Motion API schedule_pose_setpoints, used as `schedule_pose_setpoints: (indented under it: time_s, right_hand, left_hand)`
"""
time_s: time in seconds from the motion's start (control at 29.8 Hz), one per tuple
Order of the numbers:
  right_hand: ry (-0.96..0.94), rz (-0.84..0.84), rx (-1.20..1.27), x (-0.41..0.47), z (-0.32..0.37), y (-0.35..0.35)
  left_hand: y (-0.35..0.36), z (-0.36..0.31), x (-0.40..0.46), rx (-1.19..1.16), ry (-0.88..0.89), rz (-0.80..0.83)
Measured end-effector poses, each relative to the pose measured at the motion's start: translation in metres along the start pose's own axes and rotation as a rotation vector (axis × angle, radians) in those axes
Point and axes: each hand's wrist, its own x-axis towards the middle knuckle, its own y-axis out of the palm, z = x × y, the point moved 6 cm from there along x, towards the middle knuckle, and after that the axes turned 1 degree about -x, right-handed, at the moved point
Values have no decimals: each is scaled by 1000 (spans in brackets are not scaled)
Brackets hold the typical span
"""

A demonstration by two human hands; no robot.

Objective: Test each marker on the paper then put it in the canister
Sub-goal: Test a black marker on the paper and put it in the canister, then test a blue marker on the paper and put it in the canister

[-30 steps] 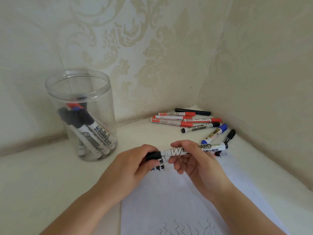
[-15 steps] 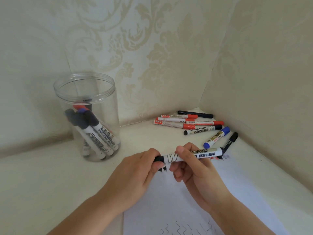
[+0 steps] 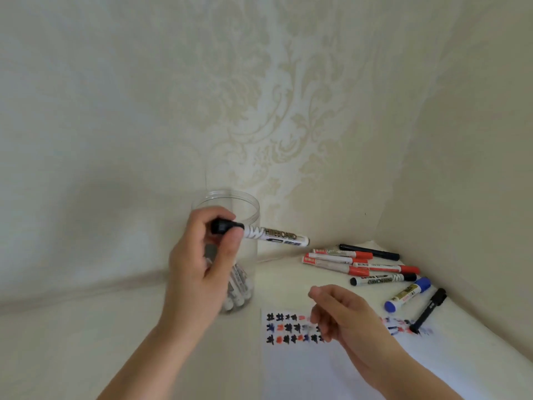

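The right hand (image 3: 343,316) hovers over the paper (image 3: 331,368) at 5 o'clock, fingers loosely curled on nothing. At 10 o'clock, the left hand (image 3: 199,267) pinches the black cap of 1 marker (image 3: 277,235), level before the clear canister (image 3: 248,215), which holds several markers.

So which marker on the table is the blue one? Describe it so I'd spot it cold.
Start at the corner where the two walls meet: a loose pile of markers lies there. At its near right edge, beside a slim black pen, lies the blue marker. It alone has a blue cap and end; the others are red or black.
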Motion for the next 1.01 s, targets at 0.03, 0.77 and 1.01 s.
schedule_pose_setpoints:
  time_s: [0.03,0.77,1.01]
  right_hand:
    - [-11,-18,-7,3,5,0]
    - [-71,-152,-198,22,4,-24]
    - [-220,-408,-832,17,16,-105]
  left_hand:
    - [-14,-8,8,25,48,-70]
    - [61,-5,-4,445,425,411]
    - [148,65,-43,389,12,873]
